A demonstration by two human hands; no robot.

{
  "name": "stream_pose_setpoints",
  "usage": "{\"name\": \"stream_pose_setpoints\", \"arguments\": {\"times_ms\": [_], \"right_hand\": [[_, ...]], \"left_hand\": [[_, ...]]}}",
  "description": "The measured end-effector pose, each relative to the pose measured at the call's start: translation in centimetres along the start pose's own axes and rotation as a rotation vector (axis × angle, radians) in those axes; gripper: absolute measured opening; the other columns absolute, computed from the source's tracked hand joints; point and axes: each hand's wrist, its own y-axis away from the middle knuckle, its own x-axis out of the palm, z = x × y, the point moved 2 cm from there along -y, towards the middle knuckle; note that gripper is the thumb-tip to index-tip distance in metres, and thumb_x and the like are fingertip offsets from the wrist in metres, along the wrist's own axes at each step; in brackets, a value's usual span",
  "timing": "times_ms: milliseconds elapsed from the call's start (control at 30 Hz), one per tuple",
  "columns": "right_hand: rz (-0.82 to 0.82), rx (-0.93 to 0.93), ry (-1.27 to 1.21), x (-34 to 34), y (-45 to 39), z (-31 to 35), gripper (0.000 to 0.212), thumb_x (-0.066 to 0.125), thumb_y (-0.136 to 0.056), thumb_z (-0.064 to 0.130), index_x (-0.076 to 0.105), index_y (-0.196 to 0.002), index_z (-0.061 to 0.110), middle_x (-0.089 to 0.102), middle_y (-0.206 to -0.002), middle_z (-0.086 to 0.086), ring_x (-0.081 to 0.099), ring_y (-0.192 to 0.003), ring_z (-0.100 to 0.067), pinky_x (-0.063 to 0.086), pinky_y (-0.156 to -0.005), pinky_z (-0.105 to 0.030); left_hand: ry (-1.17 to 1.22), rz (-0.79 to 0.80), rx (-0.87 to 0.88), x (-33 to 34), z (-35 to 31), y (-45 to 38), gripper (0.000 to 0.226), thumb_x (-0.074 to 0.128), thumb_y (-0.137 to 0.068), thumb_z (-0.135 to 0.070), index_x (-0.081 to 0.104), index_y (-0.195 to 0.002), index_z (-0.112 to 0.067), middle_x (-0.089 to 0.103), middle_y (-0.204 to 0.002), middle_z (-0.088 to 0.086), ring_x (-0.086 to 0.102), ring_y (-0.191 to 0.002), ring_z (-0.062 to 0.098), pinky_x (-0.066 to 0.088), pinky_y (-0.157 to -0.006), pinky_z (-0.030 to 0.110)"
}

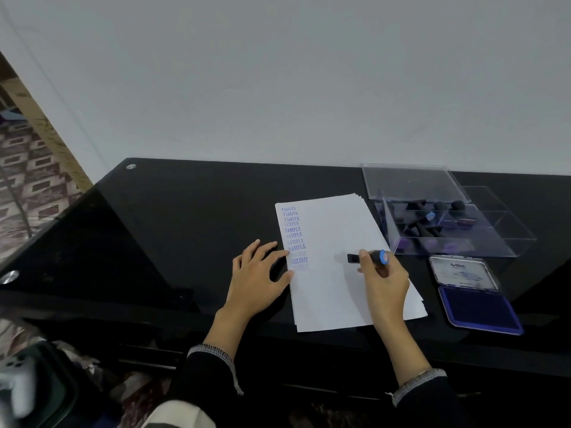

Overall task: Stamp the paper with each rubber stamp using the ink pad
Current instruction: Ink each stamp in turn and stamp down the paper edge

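A stack of white paper (333, 230) lies on the black glass desk, with a column of blue SAMPLE and FAX OUT prints along its left edge. My left hand (258, 278) rests flat on the desk, fingertips touching the paper's left edge. My right hand (384, 281) grips a black rubber stamp (367, 257) with a blue cap, held sideways just above the middle of the sheet, its stamping end pointing left. The open blue ink pad (479, 307) lies right of the paper, its lid folded back.
A clear plastic box (445, 225) holding several more black stamps stands behind the ink pad, its lid (408, 182) leaning open at the back. The desk's front edge (123, 295) runs below my wrists. A white wall rises behind the desk.
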Motion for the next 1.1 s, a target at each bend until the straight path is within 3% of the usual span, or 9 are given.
{"name": "stream_pose_setpoints", "arguments": {"times_ms": [133, 233, 300, 500, 600, 700, 833, 1000, 1100], "right_hand": [[-0.045, 0.041, -0.127, -1.2, -0.2, 1.2, 0.011, 0.065, -0.089, 0.017, 0.063, -0.078, 0.017, 0.067, -0.081, -0.002, 0.068, -0.075, -0.014, 0.049, -0.074, -0.021], [-0.088, 0.044, -0.162, -3.6, -1.0, 2.2, 0.011, 0.067, -0.087, 0.023, 0.064, -0.079, 0.016, 0.069, -0.086, -0.008, 0.069, -0.079, -0.014, 0.052, -0.078, -0.028], [-0.140, 0.058, -0.139, -6.1, -1.1, 2.4, 0.013, 0.068, -0.086, 0.028, 0.065, -0.077, 0.018, 0.068, -0.079, -0.004, 0.065, -0.074, -0.013, 0.052, -0.072, -0.028], [-0.198, 0.086, 0.042, -15.0, -1.6, 1.2, 0.016, 0.063, -0.089, 0.014, 0.060, -0.075, 0.022, 0.060, -0.067, -0.001, 0.052, -0.058, -0.008, 0.043, -0.064, -0.032], [-0.158, 0.048, 0.216, -17.8, -1.9, 1.0, 0.018, 0.064, -0.086, 0.009, 0.058, -0.078, 0.025, 0.064, -0.078, -0.002, 0.059, -0.063, -0.014, 0.047, -0.065, -0.032], [-0.050, -0.050, 0.435, -18.6, -2.2, 1.5, 0.014, 0.061, -0.086, 0.009, 0.059, -0.083, 0.023, 0.064, -0.083, 0.007, 0.059, -0.080, -0.012, 0.045, -0.074, -0.023], [0.177, -0.097, 0.635, -17.8, -2.6, 1.9, 0.010, 0.058, -0.086, 0.010, 0.056, -0.090, 0.019, 0.060, -0.083, 0.008, 0.055, -0.075, -0.002, 0.039, -0.063, -0.006], [0.289, -0.204, 0.814, -16.3, -2.4, 1.6, 0.014, 0.055, -0.080, 0.008, 0.046, -0.082, 0.018, 0.055, -0.080, 0.001, 0.053, -0.072, -0.017, 0.049, -0.066, -0.038], [0.316, -0.221, 0.872, -15.8, -2.1, 1.8, 0.018, 0.052, -0.080, 0.007, 0.042, -0.082, 0.021, 0.052, -0.082, 0.002, 0.051, -0.070, -0.017, 0.049, -0.062, -0.039]], "left_hand": [[-0.034, -0.007, -0.037, -0.4, -1.8, 0.5, 0.035, 0.048, -0.096, -0.040, 0.053, -0.130, -0.035, 0.036, -0.150, -0.009, 0.014, -0.146, 0.016, 0.004, -0.119, 0.043], [0.141, -0.182, 0.047, 0.1, -6.6, 1.5, 0.021, 0.053, -0.096, -0.024, 0.066, -0.111, -0.028, 0.060, -0.123, -0.012, 0.052, -0.117, 0.008, 0.035, -0.109, 0.035], [0.315, -0.213, 0.105, 1.0, -10.6, 2.5, 0.019, 0.052, -0.097, -0.026, 0.068, -0.106, -0.026, 0.063, -0.111, -0.016, 0.056, -0.103, 0.004, 0.043, -0.094, 0.026], [0.399, -0.008, 0.267, 5.7, -19.9, 3.2, 0.030, 0.043, -0.101, -0.030, 0.063, -0.122, -0.023, 0.060, -0.123, -0.010, 0.050, -0.117, 0.007, 0.037, -0.100, 0.020], [0.305, 0.081, 0.328, 7.5, -21.9, 3.1, 0.044, 0.042, -0.100, -0.040, 0.048, -0.139, -0.021, 0.046, -0.144, -0.008, 0.028, -0.140, 0.011, 0.016, -0.116, 0.023], [0.143, 0.113, 0.380, 9.0, -22.0, 3.1, 0.058, 0.037, -0.097, -0.053, 0.034, -0.148, -0.024, 0.029, -0.155, -0.010, 0.008, -0.147, 0.009, -0.002, -0.117, 0.024], [0.079, 0.114, 0.406, 9.4, -21.8, 3.1, 0.059, 0.034, -0.097, -0.055, 0.032, -0.149, -0.025, 0.024, -0.157, -0.008, 0.003, -0.147, 0.009, -0.004, -0.118, 0.026], [0.081, 0.115, 0.420, 9.3, -21.8, 3.3, 0.057, 0.033, -0.098, -0.054, 0.030, -0.149, -0.027, 0.022, -0.158, -0.008, 0.001, -0.148, 0.010, -0.008, -0.116, 0.025], [0.086, 0.123, 0.412, 9.3, -21.8, 3.3, 0.057, 0.032, -0.098, -0.053, 0.030, -0.149, -0.027, 0.022, -0.158, -0.007, 0.001, -0.148, 0.010, -0.006, -0.118, 0.027]]}}
